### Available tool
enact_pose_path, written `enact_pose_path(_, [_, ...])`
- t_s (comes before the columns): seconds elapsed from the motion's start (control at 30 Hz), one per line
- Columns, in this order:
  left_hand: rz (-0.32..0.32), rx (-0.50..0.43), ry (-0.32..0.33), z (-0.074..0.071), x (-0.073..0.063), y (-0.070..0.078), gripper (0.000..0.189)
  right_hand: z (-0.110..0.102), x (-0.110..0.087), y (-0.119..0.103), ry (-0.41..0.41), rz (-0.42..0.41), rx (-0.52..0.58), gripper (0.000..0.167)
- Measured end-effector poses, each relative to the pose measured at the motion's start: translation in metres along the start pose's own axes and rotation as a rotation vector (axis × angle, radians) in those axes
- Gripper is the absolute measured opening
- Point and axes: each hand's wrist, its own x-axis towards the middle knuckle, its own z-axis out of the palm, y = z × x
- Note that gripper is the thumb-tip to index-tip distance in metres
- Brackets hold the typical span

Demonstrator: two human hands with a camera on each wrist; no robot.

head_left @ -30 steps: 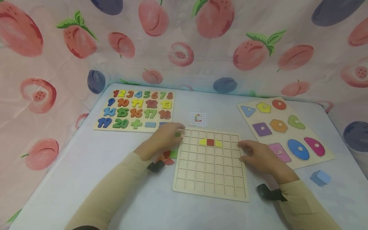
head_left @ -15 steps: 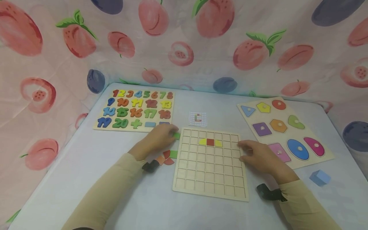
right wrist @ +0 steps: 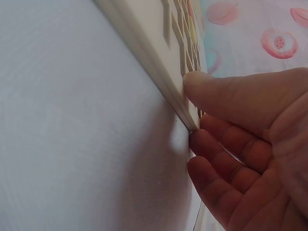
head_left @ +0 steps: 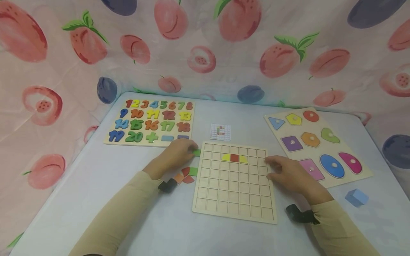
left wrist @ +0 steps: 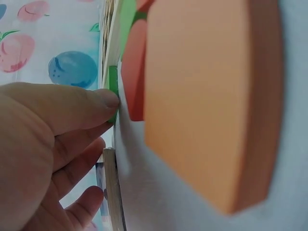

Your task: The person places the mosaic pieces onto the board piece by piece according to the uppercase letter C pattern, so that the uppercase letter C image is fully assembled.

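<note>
In the head view, my left hand (head_left: 176, 155) is at the upper left edge of a wooden grid board (head_left: 235, 192). Between thumb and fingers it pinches a green tile (left wrist: 113, 79), seen in the left wrist view. My right hand (head_left: 289, 174) touches the board's right edge with spread thumb and fingertips. A red square tile (head_left: 234, 158) sits on the grid between two yellow quarter-round tiles, the left yellow tile (head_left: 226, 157) and right yellow tile (head_left: 243, 159). Left of the board lie another green tile (head_left: 193, 171), red tiles (head_left: 188, 179) and an orange tile (left wrist: 202, 96).
A small pattern card (head_left: 220, 132) lies beyond the board. The number puzzle (head_left: 144, 144) is at the back left. At the right lie a knobbed shape puzzle (head_left: 298, 151) and a blue block (head_left: 357, 198). A fruit-print cloth (head_left: 224, 83) hangs behind the table.
My left hand has drawn back slightly left and toward me from the board's edge, uncovering the loose tiles and more of the green tile it pinches. The right hand has stayed in place.
</note>
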Motion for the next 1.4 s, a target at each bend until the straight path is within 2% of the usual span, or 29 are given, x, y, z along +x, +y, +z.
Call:
enact_pose_path(0.3, [-0.014, 0.019, -0.007, 0.002, -0.003, 0.003, 0.029, -0.001, 0.000, 0.000, -0.003, 0.000, 0.012, 0.056])
enact_pose_path(0.6, [-0.039, 0.018, -0.057, 0.002, -0.009, 0.007, 0.031, -0.001, 0.000, 0.000, -0.002, 0.000, 0.023, 0.056])
enact_pose_path(0.83, [-0.062, 0.016, -0.057, 0.004, -0.014, 0.007, 0.033, -0.001, 0.000, -0.001, -0.005, -0.001, 0.023, 0.057])
enact_pose_path(1.0, [-0.060, 0.000, -0.055, 0.002, -0.017, 0.007, 0.035, -0.001, -0.001, -0.002, -0.002, -0.003, 0.022, 0.057])
enact_pose_path(1.23, [-0.023, -0.044, -0.031, -0.004, -0.022, 0.010, 0.033, 0.000, -0.001, -0.001, 0.000, -0.006, 0.032, 0.057])
enact_pose_path(1.4, [-0.037, -0.084, -0.048, -0.005, -0.022, 0.016, 0.033, -0.001, -0.001, -0.001, 0.000, -0.005, 0.034, 0.057])
